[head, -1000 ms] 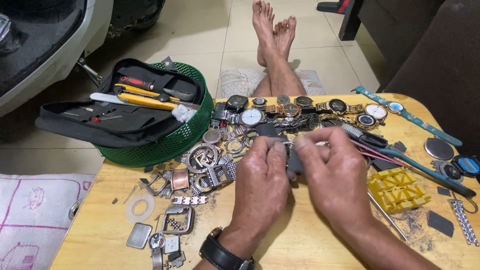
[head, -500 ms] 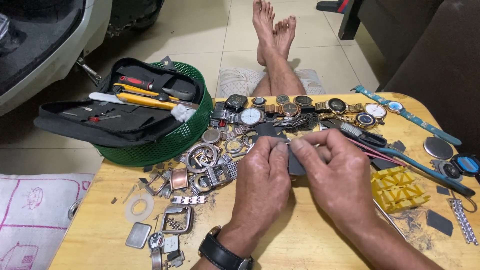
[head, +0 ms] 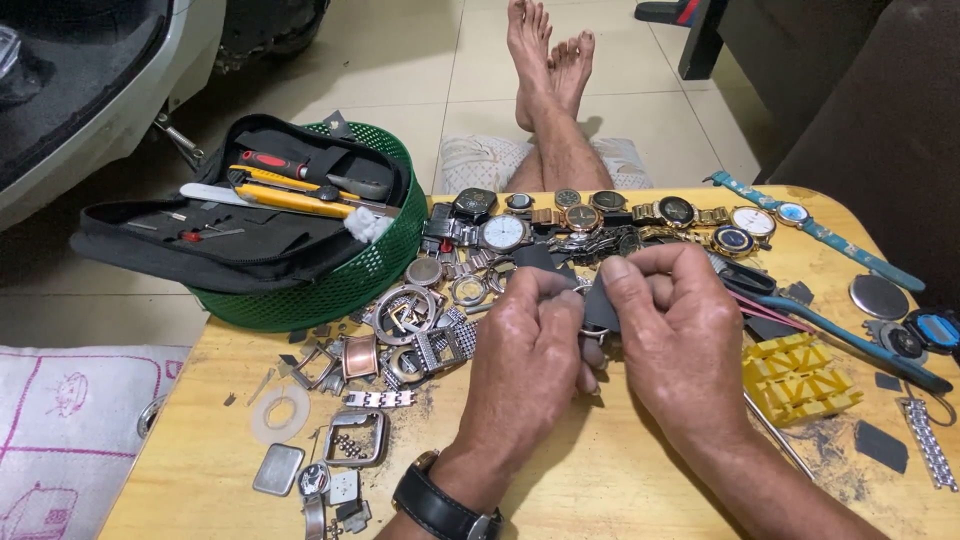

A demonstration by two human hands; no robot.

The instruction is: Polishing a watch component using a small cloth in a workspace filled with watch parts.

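Pinching dark strap (head: 601, 305) | left hand (head: 530, 345) | right hand (head: 685, 335) | strap upright

Bare desk (head: 600, 480) only along the lower middle of the frame, between and below the two forearms, plus a strip at the far left edge. Blocked at upper left by a green basket (head: 330, 280) with a black tool case (head: 230, 235) lying across it. Crowded left of centre with loose watch cases (head: 400, 320) and small parts (head: 320, 470) running down to the lower edge. Barred across the top by a row of watches (head: 600, 215). Hemmed in on the right by a yellow block (head: 800, 375), a blue-handled tool (head: 850, 335), and scattered scraps (head: 885, 445) near the right edge.
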